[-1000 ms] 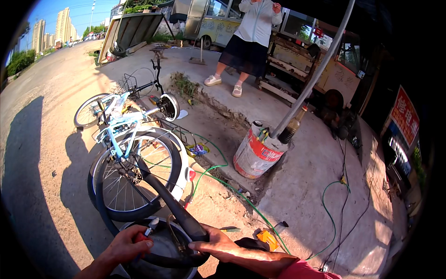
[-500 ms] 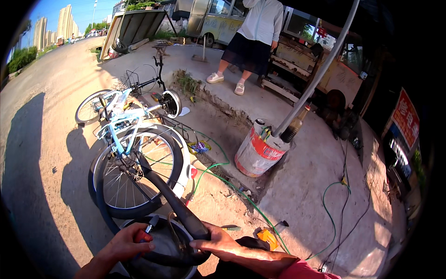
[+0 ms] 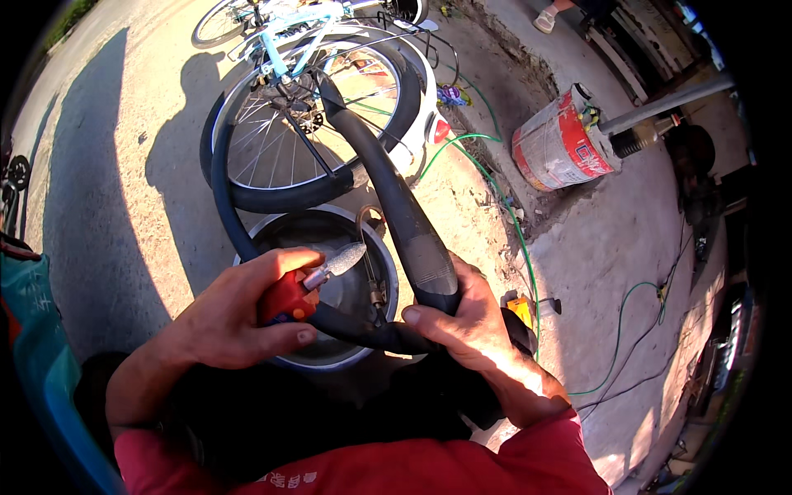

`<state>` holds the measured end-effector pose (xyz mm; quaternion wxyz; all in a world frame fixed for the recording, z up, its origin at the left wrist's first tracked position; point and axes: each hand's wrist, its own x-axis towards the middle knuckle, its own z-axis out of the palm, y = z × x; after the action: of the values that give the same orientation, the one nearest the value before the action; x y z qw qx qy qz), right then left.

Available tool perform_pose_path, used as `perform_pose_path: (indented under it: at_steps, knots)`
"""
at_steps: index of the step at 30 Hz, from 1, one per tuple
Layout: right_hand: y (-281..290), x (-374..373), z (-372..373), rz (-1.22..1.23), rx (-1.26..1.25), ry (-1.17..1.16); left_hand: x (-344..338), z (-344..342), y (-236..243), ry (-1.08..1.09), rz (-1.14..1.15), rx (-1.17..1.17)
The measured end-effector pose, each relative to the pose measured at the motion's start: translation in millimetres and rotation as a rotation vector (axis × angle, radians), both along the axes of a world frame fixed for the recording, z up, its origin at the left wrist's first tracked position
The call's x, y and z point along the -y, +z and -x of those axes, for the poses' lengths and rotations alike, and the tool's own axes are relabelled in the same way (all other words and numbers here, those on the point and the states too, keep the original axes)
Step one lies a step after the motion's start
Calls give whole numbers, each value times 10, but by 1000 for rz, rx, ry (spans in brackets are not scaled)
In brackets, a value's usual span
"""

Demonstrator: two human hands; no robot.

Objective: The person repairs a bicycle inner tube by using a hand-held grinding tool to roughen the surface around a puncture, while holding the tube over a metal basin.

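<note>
My right hand (image 3: 470, 326) is wrapped round a puffed-up black inner tube (image 3: 388, 198), its thumb on the near side. A worn, scuffed patch shows on the tube just above that grip. In my closed left hand (image 3: 227, 318) is a red-bodied grinding tool (image 3: 289, 301) with a rough grey pointed tip, held apart from the tube. Below both hands stands a round metal basin (image 3: 285, 216), and part of the tube loops across it. The tube runs up to the wheel of a light blue bicycle (image 3: 276, 58) lying on its side.
A red and white bucket (image 3: 553, 144) holding a metal pole stands at the right. A green hose (image 3: 516, 223) snakes along the ground past a yellow box (image 3: 520, 311). Teal material (image 3: 45, 330) hangs at the left edge. A person's shoe (image 3: 544, 20) shows at the top.
The view has tilted down and turned, so the bicycle and bucket sit higher. My left hand now shows the tool's tip pointing toward the tube. My right hand still grips the tube.
</note>
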<state>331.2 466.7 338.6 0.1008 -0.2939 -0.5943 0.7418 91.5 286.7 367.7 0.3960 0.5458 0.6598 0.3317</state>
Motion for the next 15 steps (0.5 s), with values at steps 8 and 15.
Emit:
perform_pose_path:
  at_steps: [8, 15]
  knots:
    - [35, 89, -16, -149, -20, 11, -31, -206, -27, 84, -81, 60]
    - [8, 98, -47, -192, 54, 68, -52, -189, 48, 5, -102, -84]
